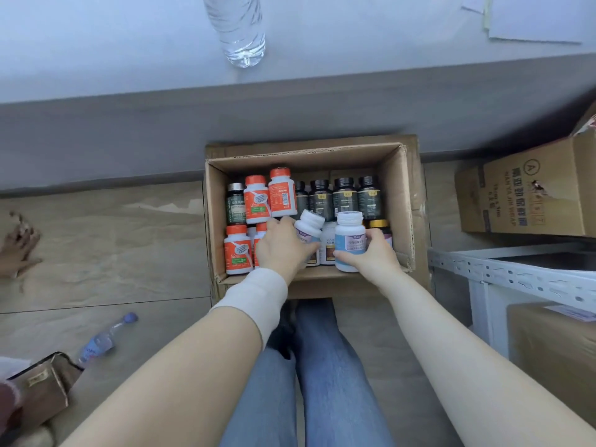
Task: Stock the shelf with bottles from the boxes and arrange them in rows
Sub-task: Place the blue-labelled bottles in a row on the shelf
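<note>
- Open cardboard box point(400, 188): sits on the floor, directly in front of the person's knees, flaps folded out. It contains upright bottles in three groups.
- Orange-capped bottles point(256, 200): at the 9 to 10 o'clock side of the box. White and orange labels; "120" is legible on the front, and one turned bottle shows a barcode.
- Dark bottles point(345, 196): a row from 12 to 2 o'clock, with black caps. The label print is too small to read.
- Left hand point(280, 246): fingers curled round a white bottle point(308, 229), which is tilted toward 1 o'clock, at the box's 6 o'clock.
- Right hand point(375, 258): thumb and fingers wrapped round an upright blue-labelled bottle point(350, 243) with a white cap, just beside the first. Its writing is not legible.
- Second box point(522, 201): at 3 o'clock, closed, printed with a circled "A" and the word "WRAP", upside down from here.
- Shelf point(516, 274): white slotted metal, at 4 o'clock; no bottles are visible on it.
- Bench point(96, 43): at 12 o'clock, carrying a clear water bottle point(238, 30).
</note>
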The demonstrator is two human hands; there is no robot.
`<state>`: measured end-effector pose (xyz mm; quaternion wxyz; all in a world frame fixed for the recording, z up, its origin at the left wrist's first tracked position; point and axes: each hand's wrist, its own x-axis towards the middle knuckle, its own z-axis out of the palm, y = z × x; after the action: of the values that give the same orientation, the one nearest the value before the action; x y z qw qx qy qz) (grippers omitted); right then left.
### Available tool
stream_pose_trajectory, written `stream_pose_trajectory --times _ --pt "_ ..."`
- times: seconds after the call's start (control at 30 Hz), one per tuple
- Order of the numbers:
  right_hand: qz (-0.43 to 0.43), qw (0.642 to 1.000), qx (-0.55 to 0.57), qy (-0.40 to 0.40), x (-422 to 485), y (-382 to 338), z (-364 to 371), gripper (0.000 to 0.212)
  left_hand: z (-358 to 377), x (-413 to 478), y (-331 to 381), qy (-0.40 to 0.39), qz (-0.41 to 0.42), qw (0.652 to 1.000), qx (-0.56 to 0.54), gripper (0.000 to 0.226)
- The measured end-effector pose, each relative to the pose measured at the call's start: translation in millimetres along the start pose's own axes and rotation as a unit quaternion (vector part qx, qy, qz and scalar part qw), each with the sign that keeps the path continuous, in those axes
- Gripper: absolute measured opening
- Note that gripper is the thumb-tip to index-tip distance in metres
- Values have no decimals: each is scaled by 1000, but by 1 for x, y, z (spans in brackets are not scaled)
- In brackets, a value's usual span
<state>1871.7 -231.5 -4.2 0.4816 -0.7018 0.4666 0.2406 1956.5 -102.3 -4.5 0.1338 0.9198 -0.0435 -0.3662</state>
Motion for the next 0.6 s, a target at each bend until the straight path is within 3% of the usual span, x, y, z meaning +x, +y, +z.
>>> stream_pose_trajectory --times 0.13,0.27,0.43,0.6 --pt "4 998 60 -16 -38 -12 -22 68 -32 -26 6 -32 28 988 -149 46" --pt "-7 993 118 -5 -98 -23 -48 57 -74 -70 21 -97 74 963 -241 52" --pt "-17 979 196 55 -185 -7 -65 49 -106 -135 36 -149 167 944 -242 54" --pt "-29 951 286 116 -286 30 -69 64 -122 -220 56 -228 243 913 -236 71"
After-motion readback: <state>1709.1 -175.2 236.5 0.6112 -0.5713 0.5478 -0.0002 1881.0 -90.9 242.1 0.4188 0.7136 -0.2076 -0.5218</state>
